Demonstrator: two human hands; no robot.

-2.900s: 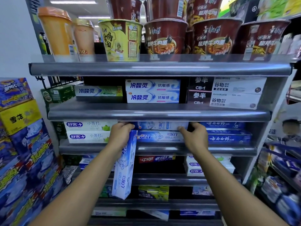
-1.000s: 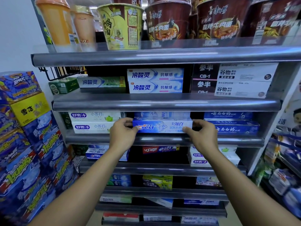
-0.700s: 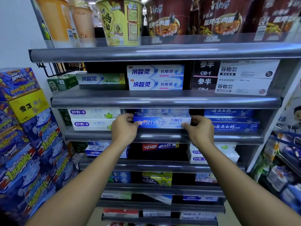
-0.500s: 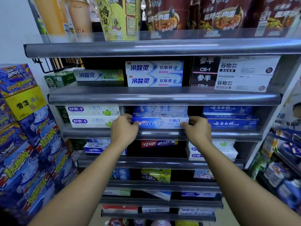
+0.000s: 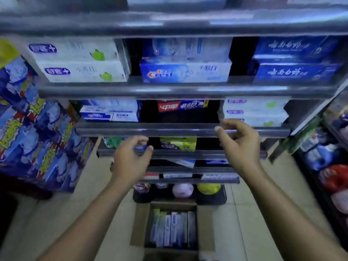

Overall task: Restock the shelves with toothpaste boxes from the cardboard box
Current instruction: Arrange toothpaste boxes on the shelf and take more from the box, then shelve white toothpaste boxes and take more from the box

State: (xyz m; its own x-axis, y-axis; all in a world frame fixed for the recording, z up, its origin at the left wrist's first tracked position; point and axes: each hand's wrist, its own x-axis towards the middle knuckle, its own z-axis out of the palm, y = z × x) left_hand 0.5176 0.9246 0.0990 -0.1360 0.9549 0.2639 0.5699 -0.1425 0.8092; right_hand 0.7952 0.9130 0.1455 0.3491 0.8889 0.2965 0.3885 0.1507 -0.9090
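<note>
Head view: the cardboard box [image 5: 138, 223] sits on the floor straight below, between both arms, toothpaste boxes [image 5: 172, 229] upright inside. Left hand [image 5: 130, 159] and right hand [image 5: 241, 142], loosely curled, hold nothing and look equally near.

**Grey shelving on a pale tiled floor**

A grey metal shelf unit [image 5: 180, 91] with rounded front rails fills the view, and the rails carry streaks of reflected light. Below and in front of it lies a beige tiled floor [image 5: 235, 219]. Left of the unit, close against its side, stands a stack of blue printed cartons [image 5: 37, 129]. Right of the unit, blurred bagged goods [image 5: 333, 178] in red, white and blue sit in shadow. At the unit's foot lies a dark mat [image 5: 216, 199].
</note>
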